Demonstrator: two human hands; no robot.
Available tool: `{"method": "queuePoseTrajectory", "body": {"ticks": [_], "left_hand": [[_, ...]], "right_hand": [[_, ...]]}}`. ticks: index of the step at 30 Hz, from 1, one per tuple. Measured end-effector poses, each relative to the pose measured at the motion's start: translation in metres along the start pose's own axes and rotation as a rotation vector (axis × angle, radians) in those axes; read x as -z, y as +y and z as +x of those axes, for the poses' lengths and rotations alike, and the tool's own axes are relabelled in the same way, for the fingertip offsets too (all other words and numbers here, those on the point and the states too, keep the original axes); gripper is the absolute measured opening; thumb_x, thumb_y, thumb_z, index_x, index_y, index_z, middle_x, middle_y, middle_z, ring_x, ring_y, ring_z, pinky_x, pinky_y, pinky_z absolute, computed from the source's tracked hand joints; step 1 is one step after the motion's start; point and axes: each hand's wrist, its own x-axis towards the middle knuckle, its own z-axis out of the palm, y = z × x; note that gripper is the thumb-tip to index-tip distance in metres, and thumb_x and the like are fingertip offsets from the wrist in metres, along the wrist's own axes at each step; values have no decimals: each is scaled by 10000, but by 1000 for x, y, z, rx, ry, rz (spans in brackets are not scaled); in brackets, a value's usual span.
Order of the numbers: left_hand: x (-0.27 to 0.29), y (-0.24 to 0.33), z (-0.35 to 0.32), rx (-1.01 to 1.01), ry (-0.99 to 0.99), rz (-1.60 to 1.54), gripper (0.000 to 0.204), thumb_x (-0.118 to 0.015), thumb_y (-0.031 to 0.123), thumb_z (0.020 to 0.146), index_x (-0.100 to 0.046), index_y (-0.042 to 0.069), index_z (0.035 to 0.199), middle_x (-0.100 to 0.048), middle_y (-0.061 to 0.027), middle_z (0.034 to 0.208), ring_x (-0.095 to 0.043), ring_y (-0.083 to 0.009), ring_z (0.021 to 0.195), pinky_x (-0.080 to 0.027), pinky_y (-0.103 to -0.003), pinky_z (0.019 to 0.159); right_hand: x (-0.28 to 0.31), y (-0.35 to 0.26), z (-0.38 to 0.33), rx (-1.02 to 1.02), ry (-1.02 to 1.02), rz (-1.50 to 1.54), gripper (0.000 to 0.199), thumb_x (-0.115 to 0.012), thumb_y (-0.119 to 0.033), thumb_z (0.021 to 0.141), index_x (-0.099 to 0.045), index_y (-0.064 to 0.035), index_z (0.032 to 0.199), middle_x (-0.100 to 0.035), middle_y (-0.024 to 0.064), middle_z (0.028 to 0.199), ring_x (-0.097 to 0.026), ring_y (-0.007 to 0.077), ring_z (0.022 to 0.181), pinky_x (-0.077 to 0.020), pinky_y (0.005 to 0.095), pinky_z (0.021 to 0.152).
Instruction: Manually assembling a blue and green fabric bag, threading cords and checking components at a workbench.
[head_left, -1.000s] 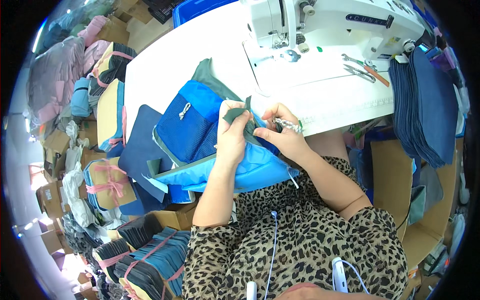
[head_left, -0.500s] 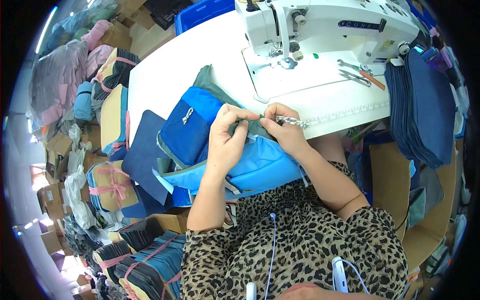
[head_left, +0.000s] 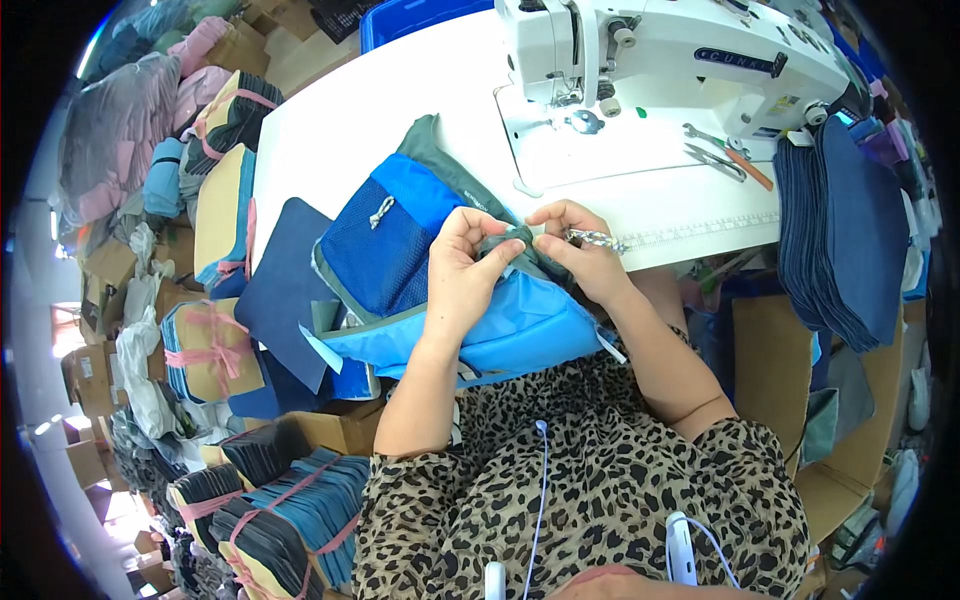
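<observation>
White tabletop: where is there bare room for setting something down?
Bare: the white tabletop between the blue mesh-pocket fabric bag and the white metal sewing machine. Crowded: right, with the orange-handled tool and stacked navy fabric panels; near edge, where left hand and right hand pinch grey fabric.

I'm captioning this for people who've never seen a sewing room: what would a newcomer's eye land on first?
Probably the bright blue bag with a mesh pocket at the near edge of the table, where the left grip and right grip pinch grey-green fabric. Next, the white sewing machine at the top right, then the stacked navy panels at the right side. The leopard-print garment fills the bottom centre.
</observation>
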Motion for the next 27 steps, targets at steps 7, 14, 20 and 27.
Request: {"method": "queuePoseTrajectory", "body": {"ticks": [7, 14, 20, 27], "left_hand": [[-5, 1, -3, -78, -13, 159, 217, -641, -44, 774, -535, 20, 952, -606, -33, 829, -563, -69, 773, -449, -196, 670], [-8, -3, -1, -18, 24, 546, 169, -654, 103, 761, -654, 8, 901, -628, -44, 706, -548, -83, 632, -432, -245, 570], [1, -19, 3, 132, -19, 177, 127, -646, 86, 764, -653, -1, 857, -575, 20, 671, -484, -44, 598, -387, -205, 537], [2, -19, 8, 233, -49, -7, 68, -622, 75, 787, -639, 25, 830, -539, 61, 661, -420, -4, 559, -314, -168, 494]], "right_hand": [[-4, -3, -2, -5, -53, -24, 88, -600, -64, 835, -602, -21, 912, -537, -37, 738, -434, 25, 662, -358, 178, 596], [-10, 8, -9, 7, 102, -3, 107, -605, -104, 862, -613, -3, 900, -612, -3, 766, -542, 44, 740, -429, 188, 665], [-1, 11, -1, -171, 49, 160, 98, -614, -111, 856, -613, -16, 879, -547, -39, 682, -426, 16, 606, -337, 176, 528], [-5, 9, -4, -56, 112, 69, 49, -588, -71, 847, -609, -35, 874, -491, -55, 641, -385, 15, 559, -309, 173, 497]]}}
